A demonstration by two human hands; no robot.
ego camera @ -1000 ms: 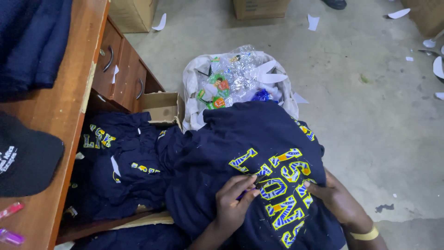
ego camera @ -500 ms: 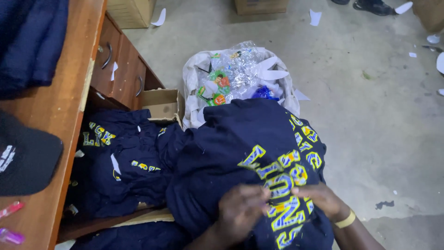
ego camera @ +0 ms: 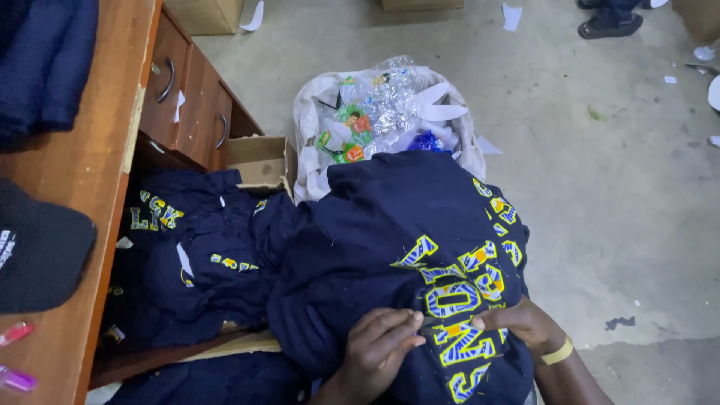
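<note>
**Both hands at the lettering of a navy sweatshirt**

The left hand (ego camera: pixel 379 349) and the right hand (ego camera: pixel 525 322) rest on a navy sweatshirt (ego camera: pixel 375 247) draped over the person's lap, fingertips drawn together at the yellow and blue appliqué letters (ego camera: pixel 457 300). The left fingers are curled in a pinch against the cloth, with something thin and dark between them; it is too small to tell what. The right hand presses on the fabric just across from that pinch, its fingers closed on a fold or thread, though the pictures do not show which. A yellow band (ego camera: pixel 559 351) sits on the right wrist.

As for progress, the work looks to be mid-garment: the hands are busy at the middle letters, and loose pale threads dot the fabric around the pinch. To the left of the grip, a cardboard box (ego camera: pixel 259 161) holds a heap of like navy garments (ego camera: pixel 199 255) with the same lettering; whether those are finished or waiting cannot be told.

Beyond the hands, past the top edge of the sweatshirt, a white sack (ego camera: pixel 465 142) stands open on the concrete floor (ego camera: pixel 622 187), filled with crumpled clear plastic wrappers and scraps. Far left of the grip runs a wooden desk (ego camera: pixel 90 172) with drawers, bearing a black cap (ego camera: pixel 37 255) and more dark cloth. Another person's shoe (ego camera: pixel 607 24) shows at the far edge.
</note>
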